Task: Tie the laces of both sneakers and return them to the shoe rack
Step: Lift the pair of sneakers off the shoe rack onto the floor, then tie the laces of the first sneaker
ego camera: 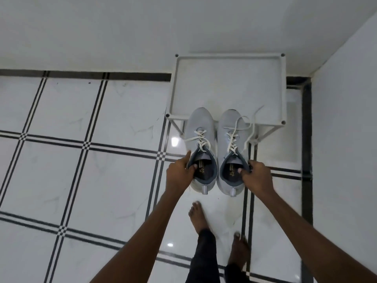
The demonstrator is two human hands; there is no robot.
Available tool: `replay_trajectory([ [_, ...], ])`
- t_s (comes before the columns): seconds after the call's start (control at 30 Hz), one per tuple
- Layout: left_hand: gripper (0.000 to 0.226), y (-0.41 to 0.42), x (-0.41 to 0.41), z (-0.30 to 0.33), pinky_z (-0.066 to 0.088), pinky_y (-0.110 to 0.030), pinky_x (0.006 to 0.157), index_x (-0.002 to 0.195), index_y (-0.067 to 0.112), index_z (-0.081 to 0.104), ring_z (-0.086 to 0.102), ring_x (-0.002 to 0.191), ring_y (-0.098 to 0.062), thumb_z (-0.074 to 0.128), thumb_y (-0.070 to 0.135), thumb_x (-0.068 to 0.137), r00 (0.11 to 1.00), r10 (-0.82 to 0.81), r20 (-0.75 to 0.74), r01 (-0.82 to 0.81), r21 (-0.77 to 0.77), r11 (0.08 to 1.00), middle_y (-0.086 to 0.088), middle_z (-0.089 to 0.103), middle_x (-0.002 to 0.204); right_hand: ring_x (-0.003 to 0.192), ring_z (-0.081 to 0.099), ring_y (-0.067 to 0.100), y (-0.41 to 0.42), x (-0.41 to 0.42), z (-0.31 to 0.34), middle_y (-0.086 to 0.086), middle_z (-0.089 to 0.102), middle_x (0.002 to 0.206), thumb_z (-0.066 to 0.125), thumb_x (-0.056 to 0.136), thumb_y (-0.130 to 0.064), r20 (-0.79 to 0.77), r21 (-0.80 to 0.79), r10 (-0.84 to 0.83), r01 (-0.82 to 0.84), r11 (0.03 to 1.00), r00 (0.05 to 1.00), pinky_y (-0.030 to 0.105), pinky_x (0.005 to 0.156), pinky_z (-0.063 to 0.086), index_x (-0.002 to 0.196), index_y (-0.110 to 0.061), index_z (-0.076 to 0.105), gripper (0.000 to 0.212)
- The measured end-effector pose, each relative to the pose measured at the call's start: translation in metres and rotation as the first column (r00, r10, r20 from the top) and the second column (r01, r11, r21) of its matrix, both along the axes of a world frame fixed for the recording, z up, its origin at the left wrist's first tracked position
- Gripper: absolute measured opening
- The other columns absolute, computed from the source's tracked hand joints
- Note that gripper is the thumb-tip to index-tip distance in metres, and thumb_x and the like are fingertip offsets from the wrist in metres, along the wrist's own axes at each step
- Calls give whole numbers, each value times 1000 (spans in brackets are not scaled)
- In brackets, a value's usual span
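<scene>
Two pale grey sneakers with white laces hang side by side in front of me, toes pointing away. My left hand (179,172) grips the left sneaker (201,127) by its collar, thumb inside the opening. My right hand (257,174) holds the right sneaker (231,125) the same way. The right sneaker's laces trail loose over the toe and to the right; the left sneaker's laces lie across the tongue, no bow visible. Both toes overlap the front edge of the white shoe rack (283,88), whose top shelf is bare.
The rack stands in a corner between the back wall (183,27) and the right wall (346,99). White floor tiles with black stripes (85,144) spread to the left. My bare feet (196,216) stand just below the sneakers.
</scene>
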State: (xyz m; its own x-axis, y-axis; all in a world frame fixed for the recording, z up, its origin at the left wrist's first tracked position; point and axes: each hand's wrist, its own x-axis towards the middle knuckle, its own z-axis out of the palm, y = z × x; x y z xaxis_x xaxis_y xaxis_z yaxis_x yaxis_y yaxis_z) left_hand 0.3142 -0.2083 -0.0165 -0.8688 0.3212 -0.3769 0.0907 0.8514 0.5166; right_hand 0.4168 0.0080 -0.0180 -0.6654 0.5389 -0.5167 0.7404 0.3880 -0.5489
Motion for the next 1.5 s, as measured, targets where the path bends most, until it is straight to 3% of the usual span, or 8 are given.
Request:
replay_trajectory([
  [0.27,55,-46,46,-115,46,-27,73,147,24,45,68,94,-30,56,27,93,997,18,80,-14,-59,998,-9,74,105,81,62,33,-52,43,-107,12,66,83,66,86,-16,100,-3,-13,13,1000,995,29,67,38,94,-3,68,16],
  [0.67,49,-81,32,-397,39,-23,67,140,22,54,68,83,-27,50,17,91,998,67,6,-67,-63,996,-7,75,98,86,64,42,-103,20,-393,22,70,89,54,84,-5,112,107,-86,74,992,990,34,70,43,91,0,67,15],
  [0.9,47,-85,28,-461,46,-21,69,141,21,52,68,76,-20,47,15,95,991,112,-74,-112,14,994,-3,75,95,96,63,43,-107,12,-451,22,68,100,60,88,-10,-4,233,-94,92,968,996,35,76,45,106,1,63,22],
  [1.1,40,-110,26,-468,52,-21,72,134,24,58,66,75,-14,51,17,95,971,219,-101,-211,76,974,2,75,94,108,53,34,-142,-35,-432,16,63,112,59,85,-12,-360,458,64,117,881,931,39,91,43,122,-4,58,38],
  [1.23,34,-132,10,-464,57,-25,73,123,29,66,71,79,-9,63,32,90,979,202,-39,-194,145,970,9,76,97,85,61,31,-182,-84,-440,12,69,86,53,89,-30,-296,226,191,-125,966,936,32,69,42,92,-6,68,28],
  [1.33,29,-142,-19,-456,51,-18,57,101,20,73,67,61,-5,74,42,82,992,114,54,-121,152,981,8,75,82,74,57,21,-191,-114,-445,4,65,79,63,86,-28,-186,94,189,-174,980,964,28,64,42,83,-9,67,20],
  [1.43,22,-145,-54,-444,48,-19,48,82,13,73,64,49,-9,80,33,78,955,-20,294,-28,158,987,2,71,63,66,59,21,-180,-137,-437,9,67,72,63,74,-18,-126,-253,-39,6,967,991,29,62,43,76,-2,70,18],
  [1.5,20,-152,-77,-436,46,-18,49,81,13,76,61,50,-10,78,33,81,919,-123,375,72,148,986,3,70,60,61,62,23,-172,-145,-422,12,70,70,61,72,-16,-49,-576,-237,166,800,970,32,63,50,71,-2,69,16],
])
